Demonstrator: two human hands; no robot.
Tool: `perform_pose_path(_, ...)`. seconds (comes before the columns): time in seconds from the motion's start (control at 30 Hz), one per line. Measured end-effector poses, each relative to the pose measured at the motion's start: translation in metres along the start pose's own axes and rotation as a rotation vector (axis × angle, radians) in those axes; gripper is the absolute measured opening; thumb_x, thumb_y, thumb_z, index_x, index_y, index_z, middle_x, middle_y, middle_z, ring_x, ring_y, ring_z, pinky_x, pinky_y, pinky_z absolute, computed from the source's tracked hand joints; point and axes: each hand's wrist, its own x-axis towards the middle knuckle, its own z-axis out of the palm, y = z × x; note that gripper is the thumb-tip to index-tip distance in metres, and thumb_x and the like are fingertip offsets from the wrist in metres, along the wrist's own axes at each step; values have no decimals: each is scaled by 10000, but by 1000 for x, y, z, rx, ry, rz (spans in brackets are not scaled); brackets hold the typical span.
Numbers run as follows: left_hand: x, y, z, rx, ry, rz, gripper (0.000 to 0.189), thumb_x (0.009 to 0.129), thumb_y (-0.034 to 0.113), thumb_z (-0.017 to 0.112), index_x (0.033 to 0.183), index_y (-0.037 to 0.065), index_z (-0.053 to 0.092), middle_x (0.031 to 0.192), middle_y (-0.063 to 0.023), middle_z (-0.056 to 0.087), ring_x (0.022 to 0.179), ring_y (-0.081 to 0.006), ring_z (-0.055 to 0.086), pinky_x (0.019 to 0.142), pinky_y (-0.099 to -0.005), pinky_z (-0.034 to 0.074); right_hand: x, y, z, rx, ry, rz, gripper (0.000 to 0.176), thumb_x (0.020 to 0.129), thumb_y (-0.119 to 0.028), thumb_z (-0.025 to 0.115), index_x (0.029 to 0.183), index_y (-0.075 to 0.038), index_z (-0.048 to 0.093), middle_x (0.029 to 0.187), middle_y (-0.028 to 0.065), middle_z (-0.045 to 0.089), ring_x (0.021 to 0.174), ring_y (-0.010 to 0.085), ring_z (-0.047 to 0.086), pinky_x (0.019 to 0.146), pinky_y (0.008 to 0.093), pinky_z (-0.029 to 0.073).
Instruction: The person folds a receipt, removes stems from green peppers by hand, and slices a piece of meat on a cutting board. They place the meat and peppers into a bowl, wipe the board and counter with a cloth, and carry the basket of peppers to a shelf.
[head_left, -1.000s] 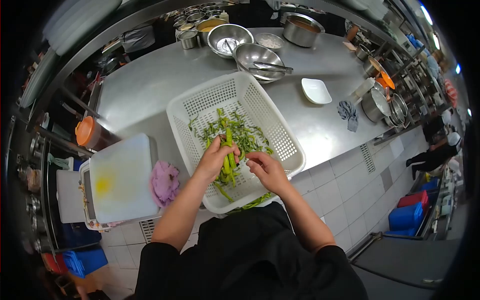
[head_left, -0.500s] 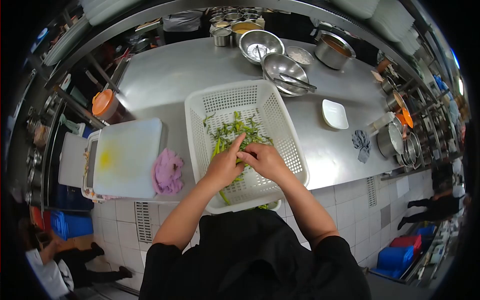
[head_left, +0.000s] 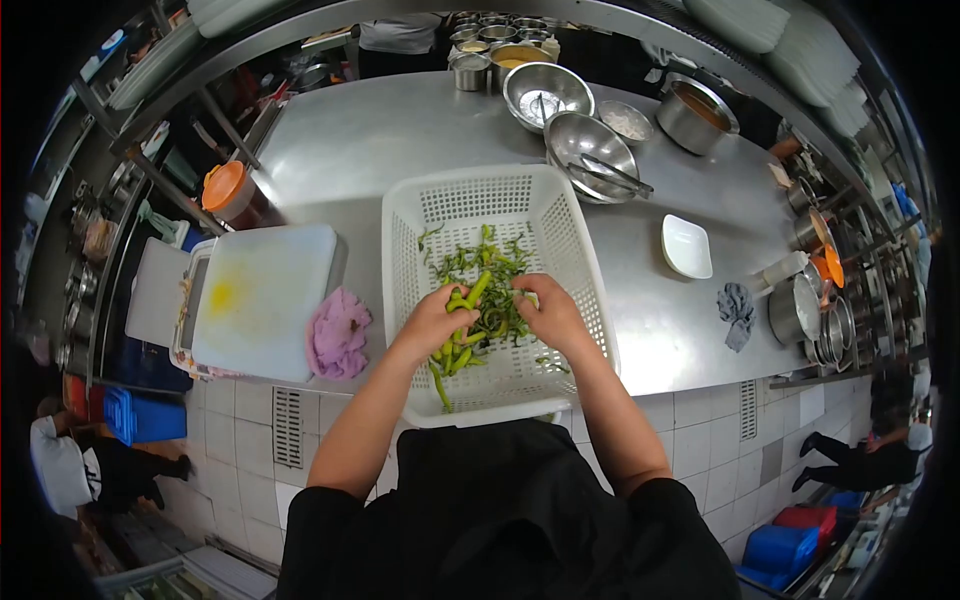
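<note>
A white perforated plastic basket stands in front of me at the near edge of the steel table. My left hand is closed around several long green chillies, their ends poking out past the thumb and fingers. More green chillies lie in the basket just below that hand. Over the right part of the basket, my right hand has its thumb and fingers drawn together; whatever is between them is too small to make out. Dark green stem pieces are heaped between and beyond the hands.
To the left are a white cutting board with a yellow stain, a pink cloth and an orange-lidded tub. Steel bowls, one with tongs, stand beyond the basket. A white dish and grey cloth lie right.
My hands, together half a second ago, have moved apart, the right one to the right. The chillies in my left hand now show plainly. The whole view has shifted slightly.
</note>
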Motion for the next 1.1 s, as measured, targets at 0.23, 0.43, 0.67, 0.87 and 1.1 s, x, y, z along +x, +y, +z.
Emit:
perform_pose_path(0.23,-2,7,5,-441,15,-6,162,870,78,562,1005,30,488,813,-80,557,666,-181,568,585,-303,470,2,-39,8,297,-446,298,283,857,-177,542,1059,13,598,894,100,649,791,178,644,674,306,518)
perform_pose_path(0.43,4,-1,-7,-736,145,111,118,904,104,537,990,62,469,839,-102,556,728,-222,574,618,-326,464,-16,-30,44,517,-698,367,209,873,-197,570,949,-3,574,810,48,647,720,135,633,575,251,505)
perform_pose_path(0.67,2,4,-9,-783,138,66,127,925,151,529,989,42,526,888,-89,589,817,-212,591,714,-347,487,-12,-28,47,580,-583,324,205,873,-238,640,858,-51,556,738,22,597,604,95,542,510,247,442)
perform_pose_path(0.87,6,-1,-11,-702,52,90,269,956,251,475,959,6,587,934,-85,616,907,-200,592,848,-363,474,-9,-35,40,981,-494,573,168,863,-208,649,848,-75,547,698,-9,514,567,74,460,499,231,371)
perform_pose_path(1.1,3,11,-6,-818,10,41,232,960,288,457,930,84,563,1206,-153,582,1128,-265,546,994,-426,407,-12,-28,53,981,-349,455,142,877,-187,629,841,-81,542,692,-21,508,567,69,450,516,217,365)
